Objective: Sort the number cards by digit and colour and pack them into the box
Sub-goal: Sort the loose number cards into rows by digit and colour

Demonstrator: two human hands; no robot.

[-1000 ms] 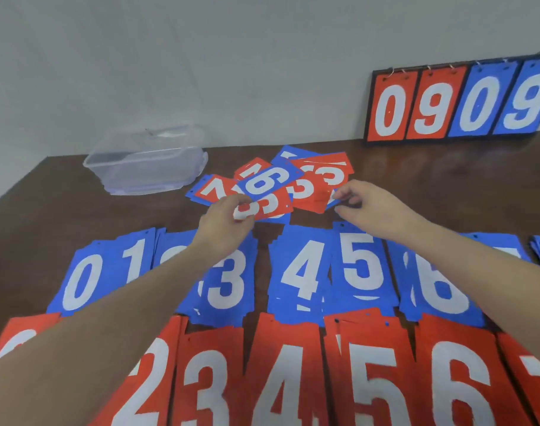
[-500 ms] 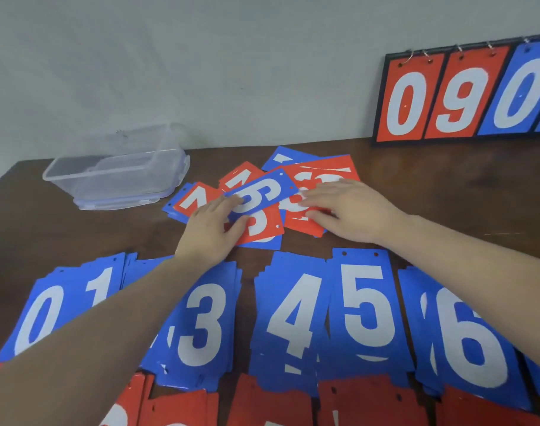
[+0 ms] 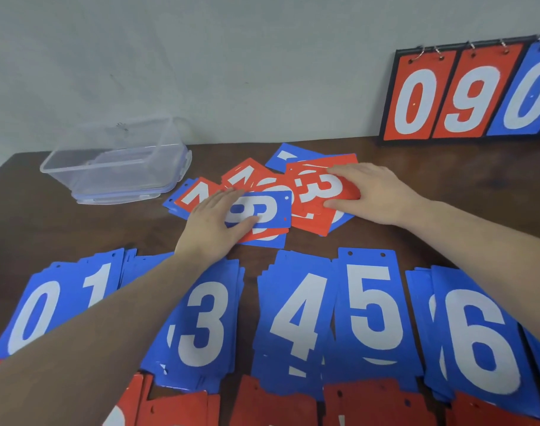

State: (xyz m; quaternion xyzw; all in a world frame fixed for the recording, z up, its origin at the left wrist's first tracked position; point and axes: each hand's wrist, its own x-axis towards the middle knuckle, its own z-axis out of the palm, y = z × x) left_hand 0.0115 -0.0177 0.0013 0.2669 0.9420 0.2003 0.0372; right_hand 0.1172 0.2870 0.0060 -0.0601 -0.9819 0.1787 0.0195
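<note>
A loose heap of red and blue number cards (image 3: 256, 179) lies mid-table. My left hand (image 3: 215, 224) rests flat on a blue card (image 3: 268, 209) lying sideways on the heap, its thumb across the white digit. My right hand (image 3: 371, 195) presses with straight fingers on a red 3 card (image 3: 319, 192) at the heap's right side. The clear plastic box (image 3: 118, 162) stands at the far left, with no cards visible inside. Nearer me lie sorted blue piles: 0 (image 3: 35, 312), 1 (image 3: 98, 284), 3 (image 3: 204, 321), 4 (image 3: 296, 318), 5 (image 3: 370, 309), 6 (image 3: 477, 336).
A row of red card piles (image 3: 275, 404) runs along the bottom edge, mostly cut off. A flip scoreboard (image 3: 465, 93) showing 0, 9, 0 leans against the wall at the back right. Bare dark wood (image 3: 447, 173) shows right of the heap.
The view has tilted up and closer, so the red piles slid mostly out of frame. Both hands went from pinching cards to lying flat on the heap; the blue top card turned sideways.
</note>
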